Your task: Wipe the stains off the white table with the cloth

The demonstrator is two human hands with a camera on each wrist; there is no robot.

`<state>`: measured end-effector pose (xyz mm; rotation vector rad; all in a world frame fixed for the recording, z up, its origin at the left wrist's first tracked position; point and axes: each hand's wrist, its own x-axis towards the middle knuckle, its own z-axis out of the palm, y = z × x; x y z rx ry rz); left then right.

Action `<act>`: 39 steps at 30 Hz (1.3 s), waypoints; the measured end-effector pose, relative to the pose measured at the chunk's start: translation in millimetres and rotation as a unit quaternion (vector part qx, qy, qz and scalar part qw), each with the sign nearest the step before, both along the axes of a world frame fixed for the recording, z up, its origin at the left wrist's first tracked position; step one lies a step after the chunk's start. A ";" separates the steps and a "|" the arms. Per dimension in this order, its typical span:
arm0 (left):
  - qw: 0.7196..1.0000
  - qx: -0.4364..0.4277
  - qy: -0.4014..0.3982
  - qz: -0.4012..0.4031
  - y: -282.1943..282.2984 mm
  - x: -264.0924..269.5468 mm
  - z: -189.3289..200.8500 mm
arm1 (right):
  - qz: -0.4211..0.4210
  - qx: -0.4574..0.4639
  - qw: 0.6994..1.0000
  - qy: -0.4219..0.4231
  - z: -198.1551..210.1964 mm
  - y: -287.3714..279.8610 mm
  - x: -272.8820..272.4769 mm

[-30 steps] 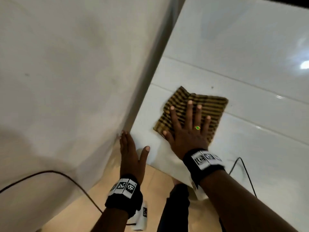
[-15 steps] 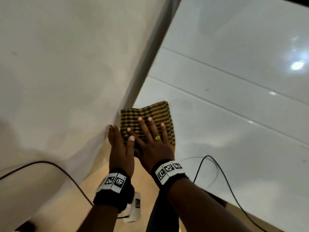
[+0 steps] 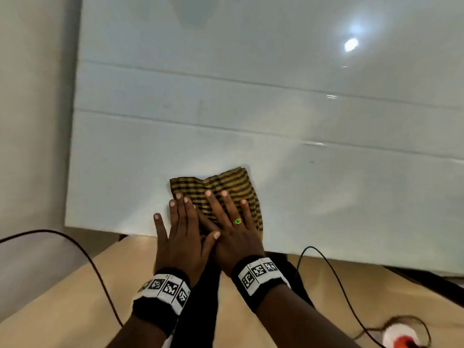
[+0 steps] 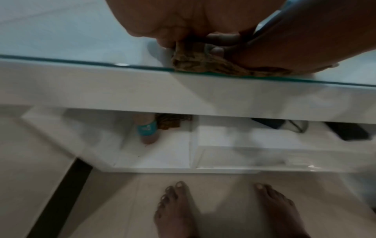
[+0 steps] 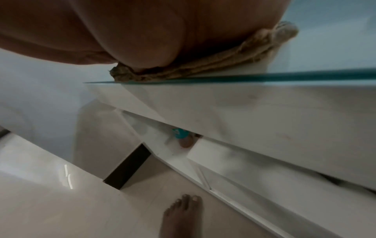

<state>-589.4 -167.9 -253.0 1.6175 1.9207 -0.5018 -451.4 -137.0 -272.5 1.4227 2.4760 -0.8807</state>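
Note:
A yellow-and-black striped cloth (image 3: 221, 187) lies folded on the glossy white table (image 3: 251, 116), right at its near edge. My right hand (image 3: 233, 227), wearing a green ring, presses flat on the cloth with straight fingers. My left hand (image 3: 182, 229) lies flat beside it, fingertips on the cloth's left part and thumb across the right hand. The left wrist view shows the bunched cloth (image 4: 203, 67) under both palms at the glass edge. In the right wrist view my palm weighs on the cloth (image 5: 203, 70). A small dark speck (image 3: 312, 162) marks the table to the right.
A pale wall (image 3: 30, 121) borders the table's left side. Black cables (image 3: 82, 249) hang in front of the near edge. White shelves (image 4: 162, 153) sit under the tabletop. My bare feet (image 4: 175, 209) stand on the tiled floor. A white-and-orange object (image 3: 401, 337) lies at bottom right.
My right hand slid the cloth from farther in back to the near edge. My left hand left the table's edge and now lies on the cloth. The head view has swung round.

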 end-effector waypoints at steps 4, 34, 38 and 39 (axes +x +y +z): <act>0.996 -0.002 -0.036 -0.079 17.3 77.3 -0.4 | -0.036 -0.005 0.999 -0.034 3.8 2.7 85.2; 0.949 -0.142 -0.228 -0.161 92.6 322.3 52.0 | -0.645 -0.053 0.762 -0.034 1.3 -61.9 443.6; 0.921 -0.211 -0.325 0.028 101.5 342.4 70.0 | -0.805 -0.038 0.578 0.128 16.3 -63.5 450.0; 0.920 -0.222 -0.321 0.020 102.5 345.5 71.2 | -0.830 -0.022 0.532 0.168 20.2 -67.1 451.7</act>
